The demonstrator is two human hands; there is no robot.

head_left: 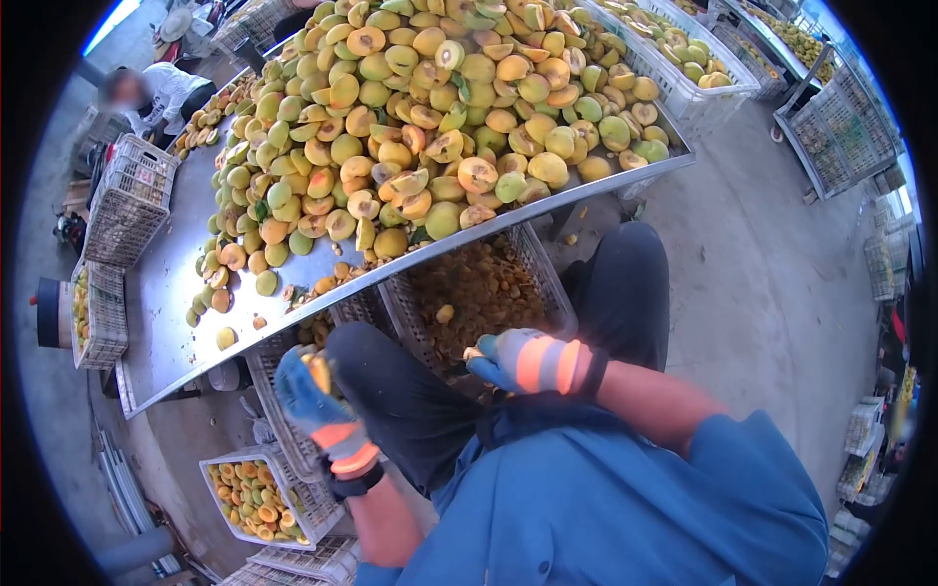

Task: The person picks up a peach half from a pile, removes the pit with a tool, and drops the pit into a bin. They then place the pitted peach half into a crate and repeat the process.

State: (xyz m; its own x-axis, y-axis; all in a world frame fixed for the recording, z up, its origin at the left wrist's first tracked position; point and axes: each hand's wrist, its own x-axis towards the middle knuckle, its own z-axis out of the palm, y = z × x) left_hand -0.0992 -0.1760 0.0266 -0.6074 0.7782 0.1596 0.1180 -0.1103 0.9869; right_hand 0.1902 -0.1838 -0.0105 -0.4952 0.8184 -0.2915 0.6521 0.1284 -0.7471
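My left hand (315, 393), in a blue glove with orange and grey bands, is closed around a yellow fruit piece (319, 371) beside my left knee. Near the pit crate, my right hand (526, 361), gloved alike, has its fingers curled. A small yellowish thing shows at its fingertips, too small to name. Between my knees stands a plastic crate (562, 293) with many brown pits and scraps (479, 288) in it. A big heap of halved, peach- or apricot-like fruit (410, 127) covers much of the metal table (166, 342) in front of me.
A crate of fruit halves (256, 498) stands on the floor at lower left. More crates (127, 200) line the table's left side, and a fruit-filled crate (718, 93) adjoins it at right. Another person (166, 93) bends at the far left. A wheeled rack (840, 127) stands right.
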